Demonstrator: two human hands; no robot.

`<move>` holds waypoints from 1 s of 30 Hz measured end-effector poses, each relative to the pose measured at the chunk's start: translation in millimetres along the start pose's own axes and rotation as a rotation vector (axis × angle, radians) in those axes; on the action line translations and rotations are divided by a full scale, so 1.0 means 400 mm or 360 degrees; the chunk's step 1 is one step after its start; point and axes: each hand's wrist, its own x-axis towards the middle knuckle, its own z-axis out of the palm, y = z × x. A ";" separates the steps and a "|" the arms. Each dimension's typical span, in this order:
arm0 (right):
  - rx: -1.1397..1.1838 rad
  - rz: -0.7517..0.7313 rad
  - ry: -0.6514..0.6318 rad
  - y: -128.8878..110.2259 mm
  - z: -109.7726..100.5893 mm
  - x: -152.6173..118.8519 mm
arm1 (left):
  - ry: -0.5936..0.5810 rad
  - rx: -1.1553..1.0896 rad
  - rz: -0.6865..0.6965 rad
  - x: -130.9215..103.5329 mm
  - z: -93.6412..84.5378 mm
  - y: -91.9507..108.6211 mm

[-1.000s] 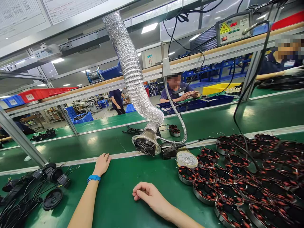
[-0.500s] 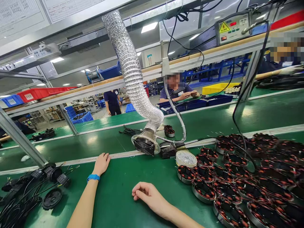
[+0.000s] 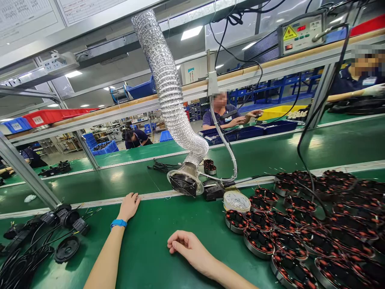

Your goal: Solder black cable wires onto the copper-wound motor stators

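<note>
My left hand, with a blue band on its wrist, rests at the pale rail along the far edge of the green bench. Its fingers lie loosely stretched and hold nothing. Lower and to the right, my right hand rests on its side on the green surface. Its fingers are loosely curled, the thumb lying against them, and nothing shows in them. The nearest ring-shaped stators with copper windings stand to its right, apart from it. A round tin sits behind them.
A fan-like fume hood hangs on a silver duct. Beside it is a black soldering tool stand. Black cables with round housings lie at left. Beyond the rail, cables and several stators lie on a green belt. Co-workers sit opposite.
Both my hands stay in place. On the far belt, the cables and stators have shifted slightly left. The co-worker opposite has spread their hands apart, and a person farther back has bent down.
</note>
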 end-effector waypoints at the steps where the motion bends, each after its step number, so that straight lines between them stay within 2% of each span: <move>1: 0.0000 0.0002 0.0001 0.000 0.000 0.000 | 0.0001 0.0000 0.0000 0.000 -0.001 0.000; 23: -0.0060 -0.0013 0.0002 -0.003 0.001 -0.004 | 0.0051 -0.0056 0.0021 -0.001 -0.001 0.003; 25: -0.0063 -0.0008 0.0004 -0.005 0.002 -0.004 | 0.0256 -0.0054 -0.0011 -0.001 -0.020 0.016; 28: -0.0075 -0.0006 0.0006 -0.007 0.003 -0.006 | 0.0878 -0.0060 -0.0184 -0.003 -0.069 0.048; 29: -0.0081 -0.0005 0.0007 -0.007 0.003 -0.006 | 0.1035 -0.0060 -0.0242 -0.005 -0.085 0.060; 30: -0.0089 -0.0001 0.0004 -0.007 0.004 -0.007 | 0.1114 -0.0054 -0.0283 -0.008 -0.099 0.071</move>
